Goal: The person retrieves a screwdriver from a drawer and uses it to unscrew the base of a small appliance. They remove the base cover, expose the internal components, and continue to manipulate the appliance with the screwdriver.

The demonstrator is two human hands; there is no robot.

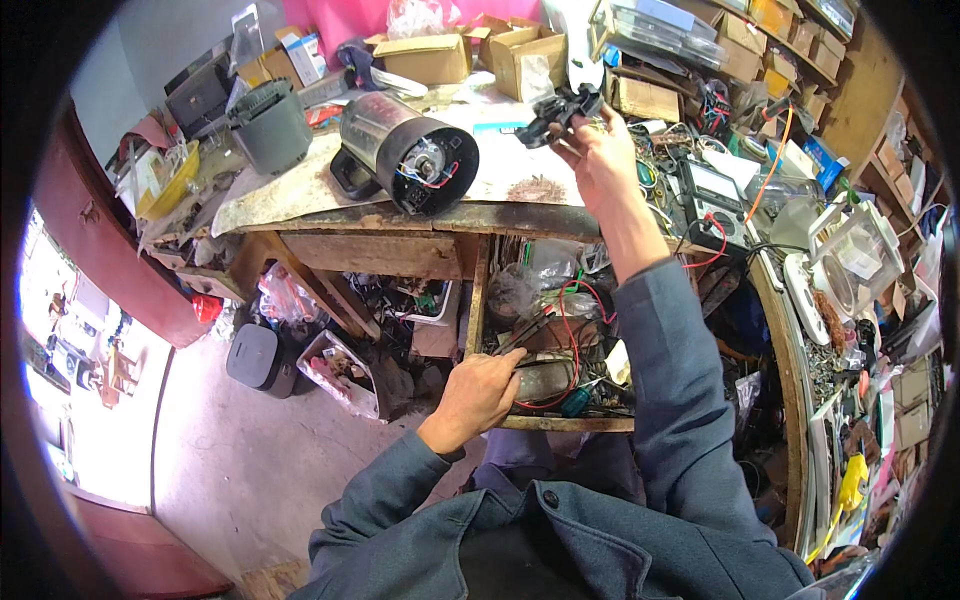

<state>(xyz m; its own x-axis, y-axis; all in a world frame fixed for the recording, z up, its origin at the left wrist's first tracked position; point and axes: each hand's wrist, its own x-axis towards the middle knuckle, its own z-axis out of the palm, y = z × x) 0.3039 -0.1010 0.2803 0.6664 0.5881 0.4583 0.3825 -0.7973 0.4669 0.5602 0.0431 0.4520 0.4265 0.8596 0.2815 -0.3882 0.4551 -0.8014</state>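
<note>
My right hand is raised over the bench's front edge, its fingers closed on a black plastic part of irregular shape. Down at the open drawer, my left hand has curled fingers over its left side. A dark, slim tool lies by those fingertips; whether they grip it is hard to see. Left of the raised part, a steel and black appliance jug lies on its side on the bench. Its open base faces me and shows a round metal piece and coloured wires.
A dark grey tub stands behind the jug. Cardboard boxes line the back. At right are a multimeter with red leads and crowded clutter. Red wire loops through the drawer. A black bin stands on the floor.
</note>
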